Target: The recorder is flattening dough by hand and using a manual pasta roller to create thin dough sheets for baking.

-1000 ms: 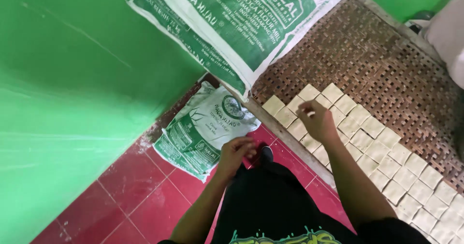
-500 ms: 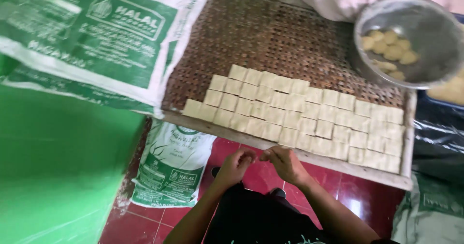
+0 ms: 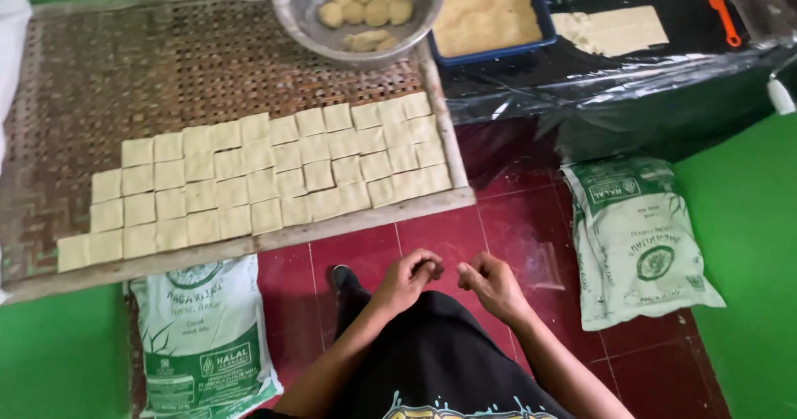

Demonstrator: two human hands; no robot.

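Note:
My left hand (image 3: 408, 276) and my right hand (image 3: 490, 283) hover close together over my dark lap, above the red tiled floor (image 3: 465, 232). Fingers of both are loosely curled and nothing shows in them. In front of them lies a woven bamboo tray (image 3: 166, 70) in a wooden frame, with several rows of pale square dough pieces (image 3: 266, 178) laid side by side along its near edge. A metal bowl (image 3: 357, 8) with round dough balls rests on the tray's far right corner.
A blue tray of yellowish crumbs (image 3: 486, 8) and a flat dough sheet (image 3: 614, 30) sit on black plastic (image 3: 614, 87) at the top right, beside an orange scraper (image 3: 719, 8). Green-and-white sacks lie at lower left (image 3: 203, 336) and right (image 3: 635, 240). Green flooring (image 3: 747, 245) borders both sides.
The view swung from the left sacks to the right, so the bowl, black plastic and right sack came into sight. My right hand left the squares and joined the left over my lap.

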